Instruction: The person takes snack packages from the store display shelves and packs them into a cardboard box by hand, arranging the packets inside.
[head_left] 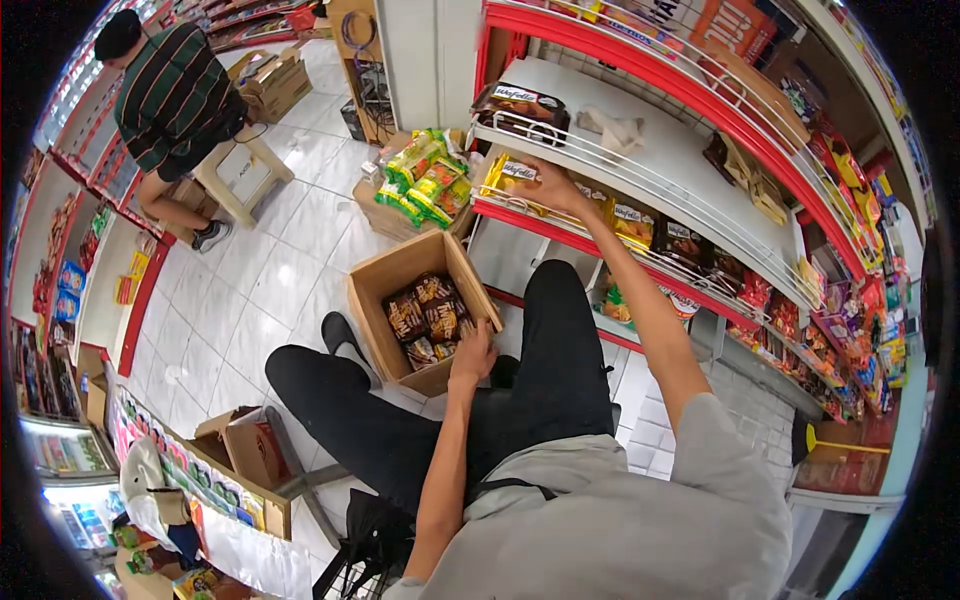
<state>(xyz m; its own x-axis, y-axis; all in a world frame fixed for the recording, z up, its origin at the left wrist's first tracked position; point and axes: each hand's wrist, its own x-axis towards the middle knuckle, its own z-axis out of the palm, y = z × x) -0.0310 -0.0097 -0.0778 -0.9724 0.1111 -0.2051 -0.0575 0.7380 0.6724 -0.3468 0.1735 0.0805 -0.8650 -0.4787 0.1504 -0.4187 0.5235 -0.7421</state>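
Note:
My right hand (553, 188) reaches into the lower shelf and touches a yellow wafer pack (512, 176); its fingertips are partly hidden, so its grip is unclear. More yellow wafer packs (633, 222) and dark packs (684, 243) stand along that shelf behind a wire rail. On the shelf above lies a dark wafer pack (520, 104). Near my knees my left hand (474, 352) rests at the right edge of an open cardboard box (370, 300), its fingers partly bent. Several brown snack packs (428, 312) lie inside the box.
Green and yellow packs (430, 178) lie on another box beyond the open one. A person (180, 105) in a striped shirt is at the upper left by a stool (240, 178). Stocked shelves (110, 285) line the left side. An opened carton (255, 448) is at lower left.

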